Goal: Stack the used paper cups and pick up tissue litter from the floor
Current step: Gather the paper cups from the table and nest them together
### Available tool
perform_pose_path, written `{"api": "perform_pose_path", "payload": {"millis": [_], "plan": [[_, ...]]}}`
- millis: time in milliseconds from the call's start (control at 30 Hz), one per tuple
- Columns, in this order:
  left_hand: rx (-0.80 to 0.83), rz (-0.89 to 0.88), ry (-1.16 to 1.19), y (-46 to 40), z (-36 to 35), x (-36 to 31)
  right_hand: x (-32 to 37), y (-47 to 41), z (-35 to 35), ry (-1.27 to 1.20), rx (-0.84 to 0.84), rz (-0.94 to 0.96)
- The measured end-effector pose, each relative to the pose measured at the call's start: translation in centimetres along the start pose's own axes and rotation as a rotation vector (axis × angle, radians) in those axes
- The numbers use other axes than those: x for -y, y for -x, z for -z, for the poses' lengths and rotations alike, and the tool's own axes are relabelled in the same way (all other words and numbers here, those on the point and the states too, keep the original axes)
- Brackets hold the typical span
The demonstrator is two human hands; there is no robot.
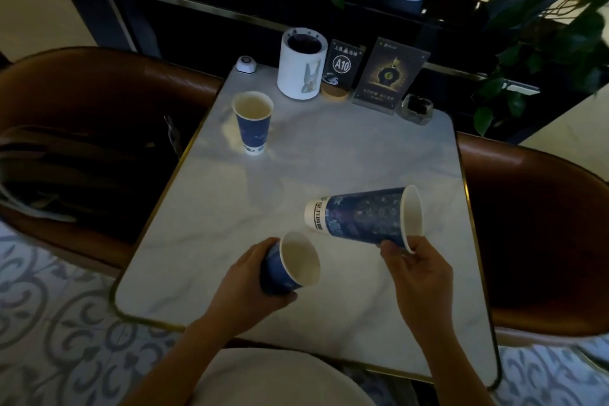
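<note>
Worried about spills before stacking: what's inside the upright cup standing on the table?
The upright cup shows only pale inner wall; no liquid visible. Its very bottom is hidden by the near wall, so I cannot rule out dregs.

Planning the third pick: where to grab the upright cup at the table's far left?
Wrap the blue wall of the upright cup just under its rim, coming from the near side. It stands alone, mouth up, tapering to a narrow base; the canister sits behind it.

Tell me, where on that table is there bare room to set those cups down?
The marble table is bare across its middle, between the standing cup and the cup in the right hand. The near left corner beside the left hand is bare too. The far edge is crowded: white holder, signs, ashtray.
</note>
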State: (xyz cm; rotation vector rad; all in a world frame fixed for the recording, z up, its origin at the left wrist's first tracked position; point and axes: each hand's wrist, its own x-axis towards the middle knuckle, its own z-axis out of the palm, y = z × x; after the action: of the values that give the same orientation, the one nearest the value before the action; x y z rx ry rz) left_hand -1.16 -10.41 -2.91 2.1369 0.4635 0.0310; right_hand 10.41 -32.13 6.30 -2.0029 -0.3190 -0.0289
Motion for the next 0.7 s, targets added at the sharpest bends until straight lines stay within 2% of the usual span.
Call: {"api": "perform_pose_path", "payload": {"millis": [433,667,700], "plan": [[0.016,0.052,-0.093,0.6,2.4,4.2,2.4,2.3,-3.2,-0.014,0.034,-0.031],[0.012,0.099,-0.224,0.3,3.0,4.4,3.4,3.1,-4.6,0.026,0.171,-0.059],[0.047,0.106,-0.175,-0.5,2.9,4.0,3.4,3.1,-4.9,0.021,0.192,-0.062]]}}
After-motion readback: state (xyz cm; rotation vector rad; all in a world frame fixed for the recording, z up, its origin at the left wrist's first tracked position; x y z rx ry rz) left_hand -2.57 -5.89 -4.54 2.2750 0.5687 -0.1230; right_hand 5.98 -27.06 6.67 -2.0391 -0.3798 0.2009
